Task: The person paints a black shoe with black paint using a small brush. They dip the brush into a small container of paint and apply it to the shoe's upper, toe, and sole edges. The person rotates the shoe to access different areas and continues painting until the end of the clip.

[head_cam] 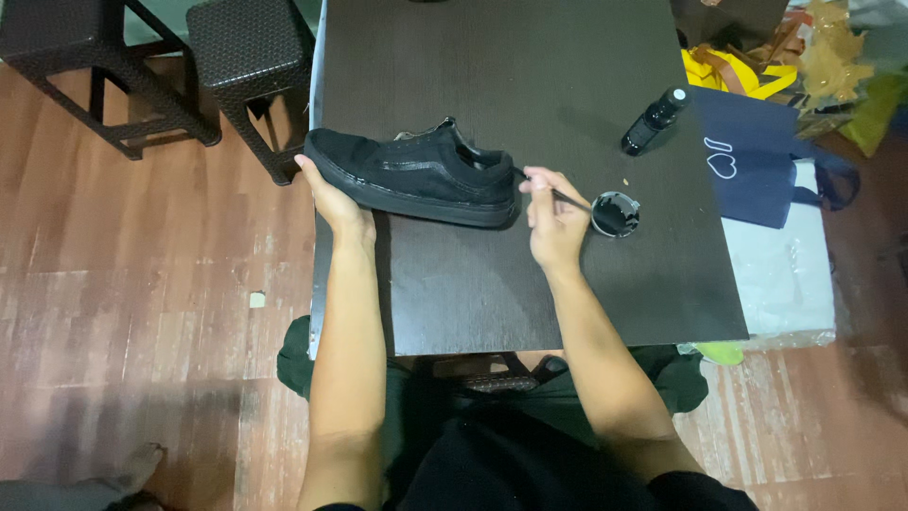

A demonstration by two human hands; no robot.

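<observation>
**Black shoe held on dark table, brush at a small dish**

Nearest the camera are the person's lap in dark clothing and 2 bare forearms reaching up onto a dark table [567, 312]. On the table's left part lies a black shoe [416, 170], toe toward the left edge, heel toward the middle, its sole facing the person.

Cupped around the toe end, the left hand [331, 194] grasps the shoe from below and the side, palm against the sole, right at the table's left edge.

Just beside the heel, the right hand [553, 222] is closed on a thin brush [567, 199], fingers pinched around its handle. That handle runs from near the heel out to the right, and its far end reaches a small round dish [615, 214] holding something black and glossy. Whether the near tip touches the shoe cannot be told.

Farther back on the right lies a dark bottle [654, 121] on its side, well apart from the dish.

Off the table's right edge sits a navy bag [757, 180]. 2 dark woven stools [236, 66] stand on the wooden floor [142, 284] at upper left.
</observation>
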